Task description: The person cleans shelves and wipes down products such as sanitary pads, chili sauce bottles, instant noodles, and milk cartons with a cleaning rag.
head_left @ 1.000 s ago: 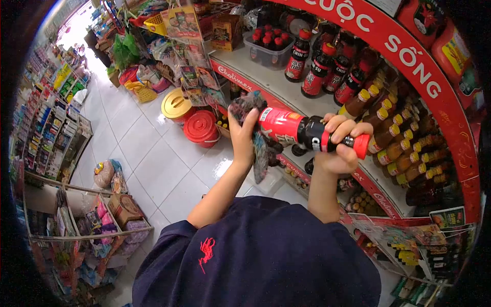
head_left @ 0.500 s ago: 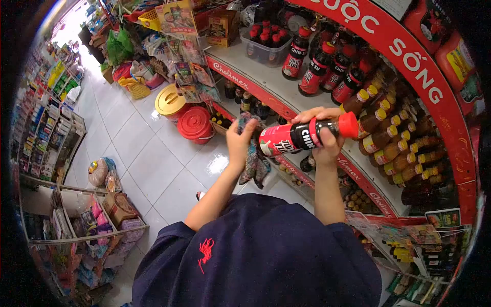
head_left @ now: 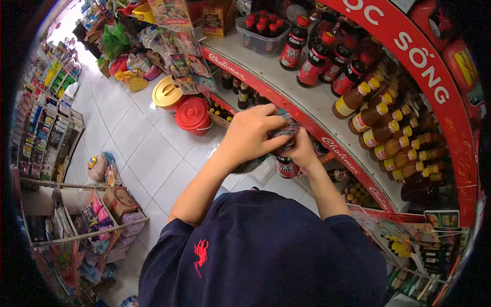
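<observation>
In front of the shelf, my left hand point(head_left: 255, 134) is closed on a grey patterned cloth point(head_left: 287, 128), pressed over the upper part of a bottle. Close against it, my right hand point(head_left: 302, 151) is wrapped round the dark bottle point(head_left: 287, 168), whose red and black label shows below the fingers. The bottle's cap is hidden by the cloth and hands. More Chin-su bottles point(head_left: 311, 66) stand on the shelf beyond.
A curved shelf edge point(head_left: 327, 140) runs past my hands. Rows of yellow-capped bottles point(head_left: 376, 135) are at the right. A red bucket point(head_left: 193, 115) and a yellow-lidded one point(head_left: 167, 93) stand on the tiled floor. A divided rack point(head_left: 87, 238) is at lower left.
The bottle has turned from lying sideways to upright, its label end now low. My left hand has moved right and brought the cloth over the bottle's top; my right hand has come lower and left.
</observation>
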The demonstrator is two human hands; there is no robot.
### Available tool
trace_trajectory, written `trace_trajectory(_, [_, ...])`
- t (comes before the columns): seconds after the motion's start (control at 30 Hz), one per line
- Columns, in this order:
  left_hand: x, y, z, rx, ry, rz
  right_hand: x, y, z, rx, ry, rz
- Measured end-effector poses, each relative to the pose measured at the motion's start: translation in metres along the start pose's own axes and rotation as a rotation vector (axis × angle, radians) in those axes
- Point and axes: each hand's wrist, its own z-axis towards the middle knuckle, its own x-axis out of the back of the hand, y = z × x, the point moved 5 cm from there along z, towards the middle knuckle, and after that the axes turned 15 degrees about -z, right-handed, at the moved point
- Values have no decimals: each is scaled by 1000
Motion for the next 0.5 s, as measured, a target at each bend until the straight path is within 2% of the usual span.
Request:
trace_trajectory(0.03, [1,-1,-4,121,-84,98,5,0,-2,-14,6,-181])
trace_trajectory(0.07, [3,-6,-12,114,-77,91,13,1,-1,-14,3,-193])
trace_trajectory(0.13, [11,-27,-36,90,43,9,33,10,6,-119,63,104])
trace_trajectory(0.2, [23,-51,-68,313,139,-125,65,-14,20,-49,215,203])
trace_trajectory(0.33, [49,-80,-143,586,406,-162,121,-10,45,72,590,-100])
trace_trajectory(0.4, [58,-70,-162,601,536,-184,141,7,59,35,761,-183])
trace_trajectory(0.43, [61,-79,-181,712,565,-231,149,13,68,50,753,-180])
trace_trajectory(0.5, [65,-74,-190,730,614,-271,162,24,83,98,838,-208])
